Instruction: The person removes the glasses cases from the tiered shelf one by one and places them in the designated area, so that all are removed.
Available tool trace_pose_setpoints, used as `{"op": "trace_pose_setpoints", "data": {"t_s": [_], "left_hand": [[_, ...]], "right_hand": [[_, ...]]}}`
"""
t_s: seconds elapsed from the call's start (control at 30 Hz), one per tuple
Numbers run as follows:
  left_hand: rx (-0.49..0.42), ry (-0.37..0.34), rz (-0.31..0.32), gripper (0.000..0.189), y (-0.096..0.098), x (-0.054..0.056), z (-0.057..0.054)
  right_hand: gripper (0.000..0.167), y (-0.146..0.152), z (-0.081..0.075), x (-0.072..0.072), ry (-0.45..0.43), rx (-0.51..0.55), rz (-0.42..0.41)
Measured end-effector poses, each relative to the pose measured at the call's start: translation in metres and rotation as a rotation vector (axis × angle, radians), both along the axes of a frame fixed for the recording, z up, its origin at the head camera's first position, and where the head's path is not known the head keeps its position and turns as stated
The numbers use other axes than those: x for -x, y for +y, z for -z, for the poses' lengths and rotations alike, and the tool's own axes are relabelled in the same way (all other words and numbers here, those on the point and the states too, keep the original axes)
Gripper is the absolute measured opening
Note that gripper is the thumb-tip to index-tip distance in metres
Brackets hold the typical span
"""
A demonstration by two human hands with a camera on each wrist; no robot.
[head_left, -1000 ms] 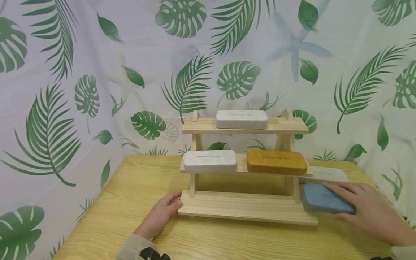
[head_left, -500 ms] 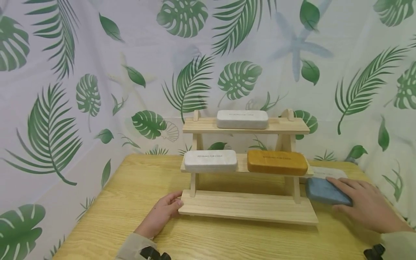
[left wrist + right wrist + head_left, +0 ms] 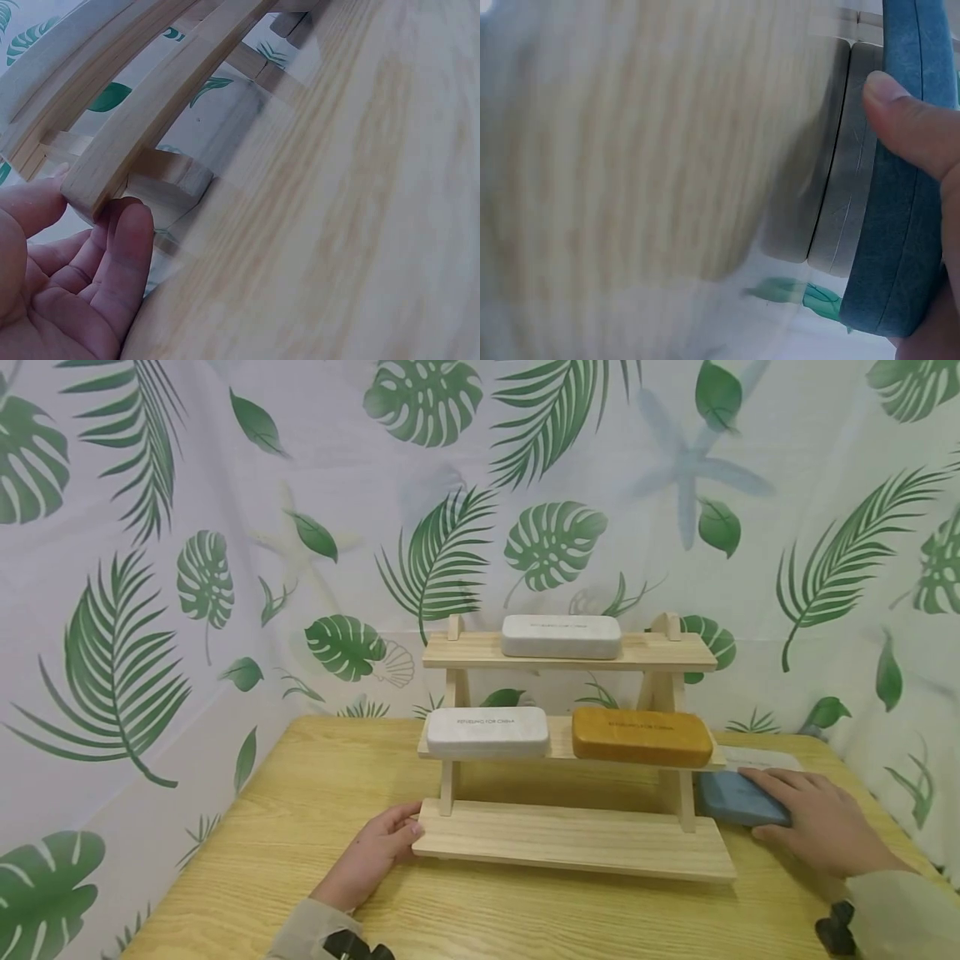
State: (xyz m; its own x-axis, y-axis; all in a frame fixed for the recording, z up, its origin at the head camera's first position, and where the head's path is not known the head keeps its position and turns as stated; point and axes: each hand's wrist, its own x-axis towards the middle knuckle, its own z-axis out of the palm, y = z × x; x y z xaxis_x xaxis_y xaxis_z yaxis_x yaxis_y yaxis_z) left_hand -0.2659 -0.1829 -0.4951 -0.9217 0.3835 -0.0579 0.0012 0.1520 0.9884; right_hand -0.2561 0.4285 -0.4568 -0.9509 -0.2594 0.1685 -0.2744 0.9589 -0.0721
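A person's right hand (image 3: 825,827) grips a blue glasses case (image 3: 738,797), thumb along its near side, just right of a wooden display stand (image 3: 465,652) and beside a grey case (image 3: 761,758); whether the two cases touch is unclear from where I stand. The left hand (image 3: 378,852) pinches the left end of the bottom shelf (image 3: 570,839). The step in hand looks like putting blue with grey; the next move would call for a level set-down, then a loosened grip. Counted: one stand, three shelves, five cases: blue, grey, an amber case (image 3: 642,737) mid-stand at right, a white case (image 3: 488,732) to its left, a second white case (image 3: 561,637) on top
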Motion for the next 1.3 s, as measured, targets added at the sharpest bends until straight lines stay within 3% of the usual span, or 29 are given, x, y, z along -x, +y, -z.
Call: {"op": "trace_pose_setpoints", "data": {"t_s": [0.6, 1.3], "left_hand": [[0.005, 0.002, -0.011, 0.066, 0.000, -0.002, -0.003], [0.005, 0.007, -0.005, 0.065, -0.001, 0.000, 0.000]], "right_hand": [[0.085, 0.007, 0.011, 0.033, -0.041, 0.015, 0.010], [0.076, 0.006, 0.011, 0.048, -0.065, 0.016, 0.012]]}}
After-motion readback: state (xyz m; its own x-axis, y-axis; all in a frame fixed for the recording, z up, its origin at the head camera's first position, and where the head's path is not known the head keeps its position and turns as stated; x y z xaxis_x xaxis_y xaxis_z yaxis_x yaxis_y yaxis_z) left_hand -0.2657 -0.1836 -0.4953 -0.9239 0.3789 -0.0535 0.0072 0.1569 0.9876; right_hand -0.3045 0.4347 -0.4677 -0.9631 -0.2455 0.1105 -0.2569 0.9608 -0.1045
